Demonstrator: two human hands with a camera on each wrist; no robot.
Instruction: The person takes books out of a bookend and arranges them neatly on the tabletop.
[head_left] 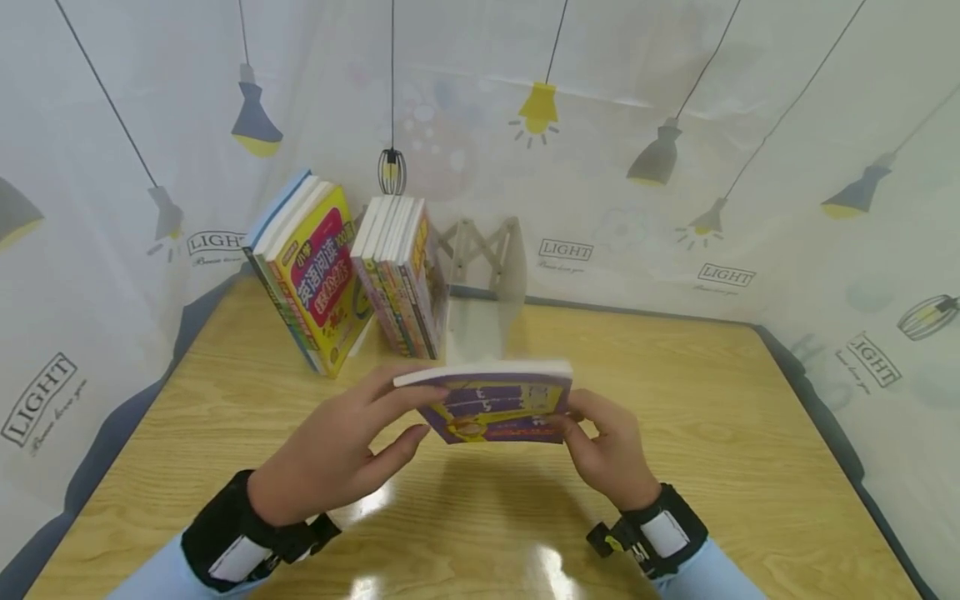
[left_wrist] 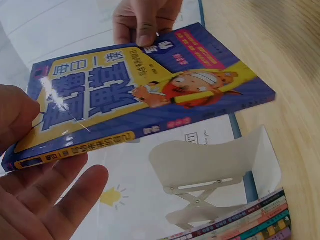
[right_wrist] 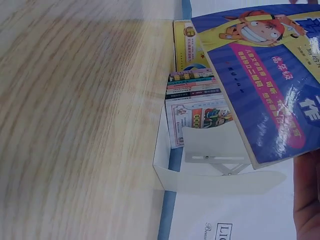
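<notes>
A purple and yellow paperback book (head_left: 502, 408) with a cartoon child on its cover is held up above the table between both hands. My left hand (head_left: 345, 442) grips its left end, thumb on the cover side and fingers beneath the spine in the left wrist view. My right hand (head_left: 607, 446) pinches the opposite end between thumb and fingers. In the right wrist view the cover (right_wrist: 270, 85) fills the upper right, and only part of the right hand (right_wrist: 306, 195) shows behind it.
Behind the book stands a white expandable bookend (head_left: 487, 275) on the wooden table (head_left: 712, 417). A row of thin books (head_left: 401, 275) stands at its left, with larger books leaning beside them, a yellow one (head_left: 322, 283) outermost. A printed cloth hangs around the table.
</notes>
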